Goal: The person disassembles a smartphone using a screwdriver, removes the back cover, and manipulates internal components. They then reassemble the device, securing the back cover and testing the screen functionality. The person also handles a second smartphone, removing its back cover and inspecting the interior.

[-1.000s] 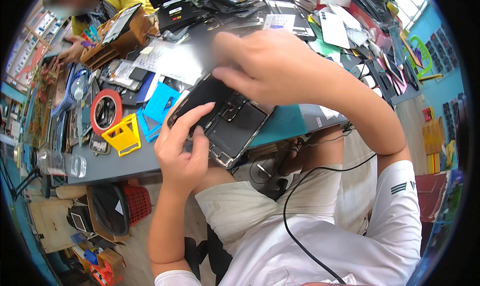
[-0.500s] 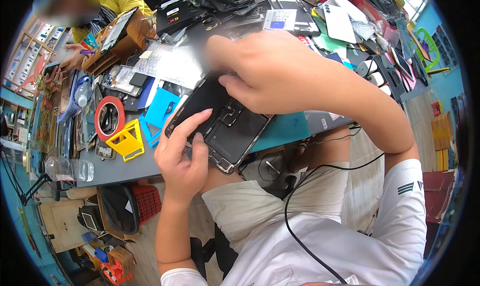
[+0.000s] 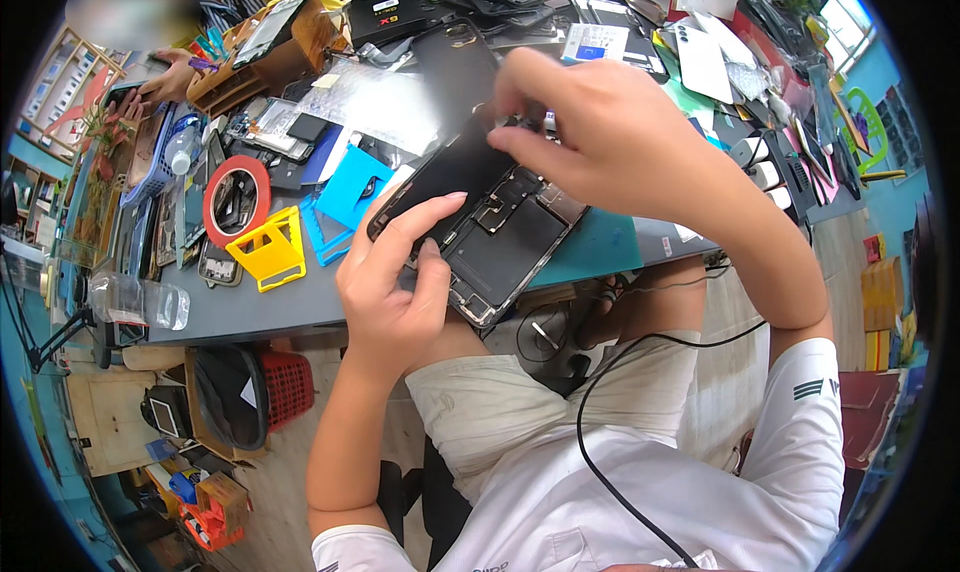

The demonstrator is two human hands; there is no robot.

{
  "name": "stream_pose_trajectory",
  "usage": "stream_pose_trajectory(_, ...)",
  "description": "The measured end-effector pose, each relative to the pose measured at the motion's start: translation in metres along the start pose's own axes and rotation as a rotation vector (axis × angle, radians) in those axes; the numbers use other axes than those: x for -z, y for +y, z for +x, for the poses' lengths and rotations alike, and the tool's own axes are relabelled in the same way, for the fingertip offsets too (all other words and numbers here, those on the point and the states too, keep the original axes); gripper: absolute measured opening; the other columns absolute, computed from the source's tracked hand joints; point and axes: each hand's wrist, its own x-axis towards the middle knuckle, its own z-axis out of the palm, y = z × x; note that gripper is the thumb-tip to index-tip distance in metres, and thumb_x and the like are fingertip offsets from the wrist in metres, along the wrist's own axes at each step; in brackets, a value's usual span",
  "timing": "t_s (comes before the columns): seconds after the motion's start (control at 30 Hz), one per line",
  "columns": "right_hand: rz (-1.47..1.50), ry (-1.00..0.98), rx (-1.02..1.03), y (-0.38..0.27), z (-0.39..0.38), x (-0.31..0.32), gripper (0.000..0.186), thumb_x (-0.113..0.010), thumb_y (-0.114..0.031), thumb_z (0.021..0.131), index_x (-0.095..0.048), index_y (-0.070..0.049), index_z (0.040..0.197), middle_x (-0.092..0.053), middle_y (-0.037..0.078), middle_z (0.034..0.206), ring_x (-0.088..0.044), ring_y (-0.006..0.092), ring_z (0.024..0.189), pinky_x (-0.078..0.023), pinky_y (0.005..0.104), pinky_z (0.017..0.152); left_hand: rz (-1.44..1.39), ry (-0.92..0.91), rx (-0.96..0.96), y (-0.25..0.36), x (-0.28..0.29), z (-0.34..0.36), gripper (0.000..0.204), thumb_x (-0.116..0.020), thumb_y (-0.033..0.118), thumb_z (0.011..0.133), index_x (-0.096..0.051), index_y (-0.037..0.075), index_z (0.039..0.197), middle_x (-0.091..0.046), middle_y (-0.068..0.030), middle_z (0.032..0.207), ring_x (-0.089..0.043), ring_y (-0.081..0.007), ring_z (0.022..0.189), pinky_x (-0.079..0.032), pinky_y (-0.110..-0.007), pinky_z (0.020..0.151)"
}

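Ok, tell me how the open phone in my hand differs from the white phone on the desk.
The open phone bares its inner parts; the white phone shows a smooth outer back. The open phone looks mostly black, the white phone white. Your left hand grips the open phone, while neither hand touches the white phone. Both are rectangular with rounded corners.

Red characters (image 3: 389, 20) and a white label (image 3: 385, 5) mark the black box (image 3: 412, 17), dark lettering (image 3: 490, 569) the white shirt (image 3: 700, 482).

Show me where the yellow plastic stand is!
In the head view, the yellow plastic stand is on the grey desk, left of the person's left hand, just below the round red ring and left of the bright blue plastic stand.
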Motion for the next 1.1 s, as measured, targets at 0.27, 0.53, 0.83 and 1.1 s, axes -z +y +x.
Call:
stream_pose_trajectory(0.27,0.761,0.208,-0.513,-0.050,-0.064,-0.006,0.023,-0.080,-0.010,0.098,-0.062,0.002,0.105,-0.072,0.007,0.096,-0.070,0.0080,0.073,-0.054,0.0243,0.059,-0.024,0.021,-0.034,-0.002,-0.001,0.003,0.049,-0.060,-0.016,0.084,-0.079,0.003,0.125,-0.072,-0.0079,0.116,-0.059,-0.0083,0.082,-0.043,-0.021,0.062)
stream_pose_trajectory(0.53,1.031,0.254,-0.732,-0.072,-0.089,-0.033,0.024,-0.080,-0.005,0.098,-0.061,0.001,0.110,-0.070,0.006,0.097,-0.067,0.0065,0.077,-0.055,0.0207,0.063,-0.115,0.045,-0.018,-0.009,-0.003,-0.001,0.052,-0.063,-0.014,0.077,-0.079,0.006,0.122,-0.072,-0.0202,0.118,-0.073,-0.0295,0.097,-0.059,-0.035,0.087)
stream_pose_trajectory(0.83,0.882,0.206,-0.651,-0.075,-0.090,-0.042,0.025,-0.085,-0.007,0.093,-0.065,-0.001,0.106,-0.073,0.004,0.092,-0.064,0.0046,0.080,-0.049,0.0197,0.065,-0.092,0.027,-0.055,-0.009,-0.002,-0.002,0.049,-0.057,-0.017,0.085,-0.078,0.002,0.125,-0.073,-0.0163,0.123,-0.074,-0.0206,0.101,-0.059,-0.030,0.084)
stream_pose_trajectory(1.1,0.835,0.205,-0.572,-0.073,-0.091,-0.047,0.025,-0.086,-0.008,0.093,-0.065,-0.001,0.105,-0.073,0.004,0.091,-0.063,0.0040,0.078,-0.047,0.0192,0.062,-0.096,0.028,-0.050,-0.008,-0.001,-0.002,0.050,-0.058,-0.016,0.085,-0.079,0.004,0.125,-0.073,-0.0153,0.121,-0.072,-0.0190,0.097,-0.059,-0.029,0.081)
